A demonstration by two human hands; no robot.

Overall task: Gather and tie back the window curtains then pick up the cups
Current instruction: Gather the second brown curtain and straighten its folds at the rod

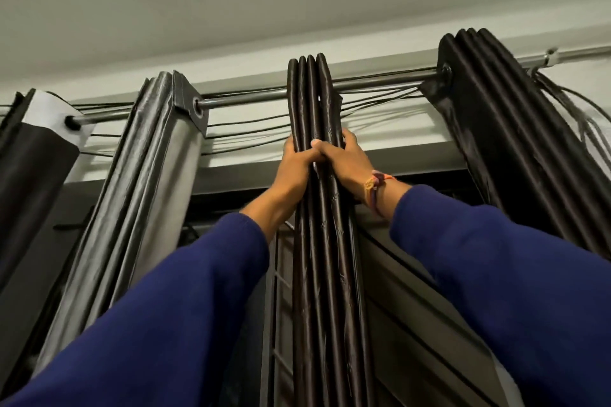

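- Your left hand [295,164] and right hand [347,160] both clasp the bunched dark brown satin curtain [322,241], just below the metal curtain rod [244,100].
- No writing is legible.

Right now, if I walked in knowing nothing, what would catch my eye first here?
Most likely the two blue-sleeved arms reaching up at the centre, where the left hand and right hand squeeze a dark brown middle curtain bundle together just below the metal rod. Next, the other gathered curtains on the same rod: a grey bundle to the left and a dark bundle at the upper right.
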